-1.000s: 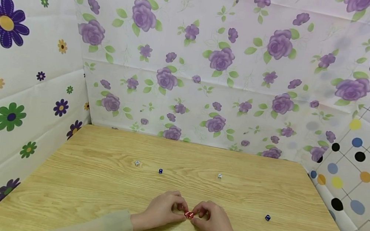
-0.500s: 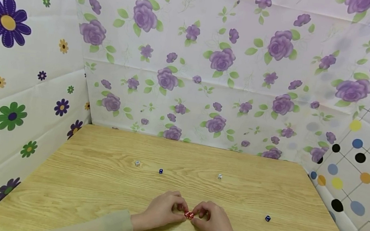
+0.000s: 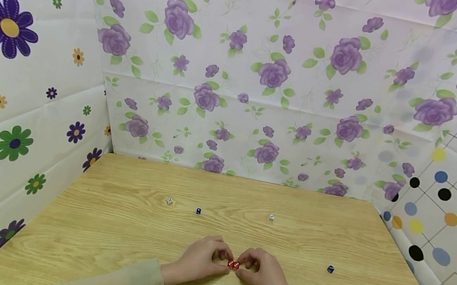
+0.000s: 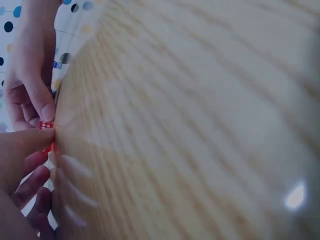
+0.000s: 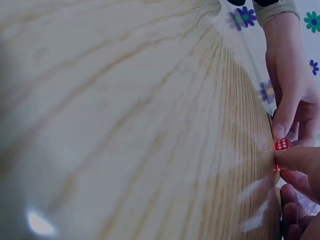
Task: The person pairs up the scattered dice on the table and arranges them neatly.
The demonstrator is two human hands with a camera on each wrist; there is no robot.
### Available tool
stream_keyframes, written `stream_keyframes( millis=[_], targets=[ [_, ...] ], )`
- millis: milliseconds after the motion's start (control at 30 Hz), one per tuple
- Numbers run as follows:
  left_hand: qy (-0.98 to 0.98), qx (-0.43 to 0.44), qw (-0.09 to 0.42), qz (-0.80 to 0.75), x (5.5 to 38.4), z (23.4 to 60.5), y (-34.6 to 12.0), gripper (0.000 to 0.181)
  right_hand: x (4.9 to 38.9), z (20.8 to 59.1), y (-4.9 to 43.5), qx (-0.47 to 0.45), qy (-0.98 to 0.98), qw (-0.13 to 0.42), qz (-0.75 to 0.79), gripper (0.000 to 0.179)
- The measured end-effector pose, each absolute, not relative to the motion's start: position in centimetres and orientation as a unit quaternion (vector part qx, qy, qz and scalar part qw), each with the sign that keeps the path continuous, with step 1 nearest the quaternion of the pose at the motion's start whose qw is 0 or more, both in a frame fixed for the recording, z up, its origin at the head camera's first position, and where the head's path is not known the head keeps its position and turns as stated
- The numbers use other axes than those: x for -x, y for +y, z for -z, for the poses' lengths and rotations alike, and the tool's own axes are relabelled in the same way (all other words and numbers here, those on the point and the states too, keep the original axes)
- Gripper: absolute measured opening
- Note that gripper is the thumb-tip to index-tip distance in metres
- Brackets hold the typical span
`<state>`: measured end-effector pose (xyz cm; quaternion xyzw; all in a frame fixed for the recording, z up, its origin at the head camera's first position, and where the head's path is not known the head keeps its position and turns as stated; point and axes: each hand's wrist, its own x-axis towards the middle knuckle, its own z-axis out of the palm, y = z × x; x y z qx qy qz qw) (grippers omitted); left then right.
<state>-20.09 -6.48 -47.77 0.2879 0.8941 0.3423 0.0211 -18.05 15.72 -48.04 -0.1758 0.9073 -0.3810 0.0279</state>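
Note:
Two red dice with white pips sit side by side on the wooden table near its front. My left hand [image 3: 202, 258] pinches the left red die [image 3: 230, 264] between thumb and fingers. From the other side, my right hand [image 3: 264, 273] pinches the right red die [image 3: 236, 266]. In the left wrist view a red die [image 4: 46, 124] shows between both hands' thumbs, partly covered. The right wrist view has a red die [image 5: 281, 144] low at the tabletop, its pips facing the camera and the fingertips right around it.
A white die [image 3: 170, 201], a blue die [image 3: 198, 211] and another white die [image 3: 271, 218] lie farther back on the table [image 3: 121, 224]. A second blue die [image 3: 330, 269] lies to the right. Patterned cloth walls [image 3: 230, 129] border the back and sides.

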Motion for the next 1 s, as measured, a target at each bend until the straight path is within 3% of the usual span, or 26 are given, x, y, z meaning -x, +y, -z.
stream_keyframes(
  millis=[300,700,1000],
  targets=[
    [0.853,-0.309,0.085,-0.412,22.2,46.5,-8.2,0.018,18.2,48.1,15.8,0.177,0.903,0.035,0.390,0.013],
    [0.852,-0.323,-0.005,-0.412,27.8,44.8,-13.1,0.024,18.1,48.2,15.9,0.175,0.903,0.039,0.392,0.014],
    [0.874,-0.309,-0.014,-0.375,30.0,45.4,-15.2,0.022,18.0,48.1,15.8,0.172,0.902,0.042,0.394,0.014]
  ],
)
